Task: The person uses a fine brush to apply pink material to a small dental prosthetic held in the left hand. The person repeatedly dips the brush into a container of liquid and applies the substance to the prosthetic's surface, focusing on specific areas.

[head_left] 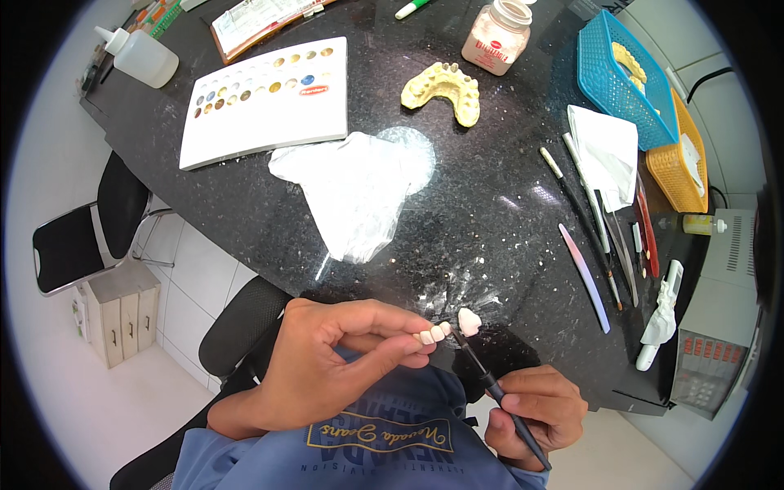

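Between the thumb and fingers of my left hand [351, 343] is a short row of off-white false teeth, a dental bridge [434, 334]. My right hand [535, 408] is closed around a slim black-handled tool [480, 367], held like a pen. Its tip lies right beside the end tooth of the bridge; whether they touch I cannot tell. Just beyond the tip, a small white lump [469, 322] sits on the dark speckled table [506, 237]. Pale powder and crumbs are scattered around that lump.
Crumpled white tissue [359, 196], a white palette [265, 122] of coloured wells and a yellow dental cast [441, 88] lie farther back. A powder jar [498, 37] stands behind. Brushes [584, 220], a nail file [585, 278] and a blue basket [608, 73] are at right.
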Demonstrator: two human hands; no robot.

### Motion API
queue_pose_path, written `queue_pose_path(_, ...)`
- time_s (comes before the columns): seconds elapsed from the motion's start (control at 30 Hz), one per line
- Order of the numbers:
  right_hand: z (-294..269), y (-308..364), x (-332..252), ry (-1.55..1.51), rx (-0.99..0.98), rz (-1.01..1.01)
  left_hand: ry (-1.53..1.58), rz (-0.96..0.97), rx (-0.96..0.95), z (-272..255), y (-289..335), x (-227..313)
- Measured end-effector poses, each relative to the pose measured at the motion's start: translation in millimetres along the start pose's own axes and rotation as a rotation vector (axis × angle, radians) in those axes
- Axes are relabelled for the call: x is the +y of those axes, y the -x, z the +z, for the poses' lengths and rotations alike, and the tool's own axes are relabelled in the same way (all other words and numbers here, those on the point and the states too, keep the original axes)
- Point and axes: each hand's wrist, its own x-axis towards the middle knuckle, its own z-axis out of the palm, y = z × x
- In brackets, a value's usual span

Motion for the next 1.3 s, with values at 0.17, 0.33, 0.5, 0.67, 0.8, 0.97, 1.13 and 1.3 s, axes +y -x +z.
queue_pose_path(0.17, 0.0, -0.3, -0.7, 0.004, 0.006, 0.005, 0.005, 0.006, -0.007, -0.5, -0.4, -0.2)
queue_pose_path(0.33, 0.7, -0.7, 1.1, 0.003, 0.006, -0.020, 0.003, 0.005, -0.003, -0.5, -0.5, -0.9)
queue_pose_path(0.5, 3.3, 7.4, 3.1, -0.007, 0.105, -0.013, -0.002, 0.003, -0.001, -0.2, -0.7, 0.7)
queue_pose_path(0.67, 3.3, 3.3, 0.9, 0.003, 0.078, -0.002, -0.007, 0.004, -0.003, 0.2, -0.8, -1.8)
queue_pose_path(0.8, 2.8, -0.2, 0.9, 0.009, 0.035, -0.006, 0.005, -0.001, 0.001, 0.8, -1.0, -2.0)
queue_pose_path(0.97, 2.6, -0.8, 0.1, 0.016, 0.032, -0.003, 0.007, -0.002, -0.001, 0.6, -1.1, -0.8)
queue_pose_path(1.13, 4.3, 0.0, 0.2, 0.007, 0.059, 0.002, 0.015, -0.006, 0.000, 0.6, -0.8, -0.5)
queue_pose_path(1.3, 3.9, 0.5, 0.6, 0.001, 0.068, 0.018, -0.004, 0.004, -0.006, 0.1, -1.1, 0.3)
